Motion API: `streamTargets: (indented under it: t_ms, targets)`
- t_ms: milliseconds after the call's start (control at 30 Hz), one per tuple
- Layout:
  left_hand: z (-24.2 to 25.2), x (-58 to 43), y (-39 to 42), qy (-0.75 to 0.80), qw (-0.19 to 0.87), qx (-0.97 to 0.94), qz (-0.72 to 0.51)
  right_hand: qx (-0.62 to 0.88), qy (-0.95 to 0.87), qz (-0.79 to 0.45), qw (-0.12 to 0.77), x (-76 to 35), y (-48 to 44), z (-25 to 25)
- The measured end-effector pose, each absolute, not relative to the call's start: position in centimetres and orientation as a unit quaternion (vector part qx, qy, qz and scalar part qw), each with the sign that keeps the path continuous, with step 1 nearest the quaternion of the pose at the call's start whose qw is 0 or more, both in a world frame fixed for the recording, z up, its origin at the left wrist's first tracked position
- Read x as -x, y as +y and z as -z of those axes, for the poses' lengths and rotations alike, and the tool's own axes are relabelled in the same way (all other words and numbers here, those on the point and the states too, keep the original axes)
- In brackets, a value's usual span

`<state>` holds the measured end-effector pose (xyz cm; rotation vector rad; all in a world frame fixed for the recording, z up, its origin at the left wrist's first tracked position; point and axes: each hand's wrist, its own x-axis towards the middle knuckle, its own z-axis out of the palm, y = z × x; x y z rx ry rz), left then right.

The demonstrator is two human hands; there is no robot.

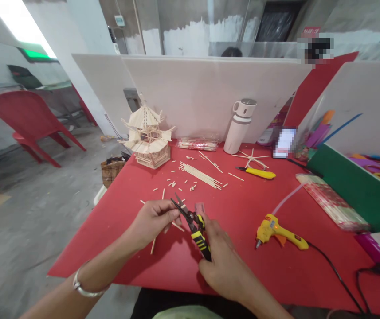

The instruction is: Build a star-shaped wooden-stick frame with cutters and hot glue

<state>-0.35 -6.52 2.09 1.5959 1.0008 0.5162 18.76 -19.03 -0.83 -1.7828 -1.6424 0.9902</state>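
Observation:
My right hand [225, 254] is wrapped around the black-and-yellow handles of a pair of shears [199, 232], whose dark blades point up and left, slightly parted. Beside the blades, my left hand [158, 221] has thumb and fingers pinched together; what lies between them is too small to make out. Thin wooden sticks [153, 246] poke out from under that hand, crossing each other on the red tabletop [119, 248]. Beyond the hands lie a bundle of long sticks [201, 175] and several short cut pieces [173, 184]. A small pinkish block [199, 207] sits just behind the shears.
A stick-built pagoda model [148, 139] stands at the back left. Farther right are a white bottle [239, 126], a star of sticks [251, 157], yellow-handled pliers [259, 173] and a phone [284, 142]. A yellow glue gun [278, 231] with a cord lies right, near packaged sticks [332, 201].

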Motion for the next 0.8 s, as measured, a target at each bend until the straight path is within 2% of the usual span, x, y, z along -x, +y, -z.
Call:
streamTargets:
  t_ms: [333, 567, 800]
  targets:
    - [-2.0, 0.3, -6.7, 0.425, 0.562, -0.676, -0.215, 0.638, -0.612, -0.346, 0.314, -18.6, -19.0, 1.9]
    - [-2.3, -0.8, -7.4, 0.440, 0.525, -0.669, -0.287, 0.647, -0.618, -0.322, 0.309, -19.0, -18.5, 3.1]
    - [-2.4, -0.2, -7.3, 0.409, 0.567, -0.670, -0.248, 0.623, -0.650, -0.318, 0.297, -19.7, -18.4, 3.0]
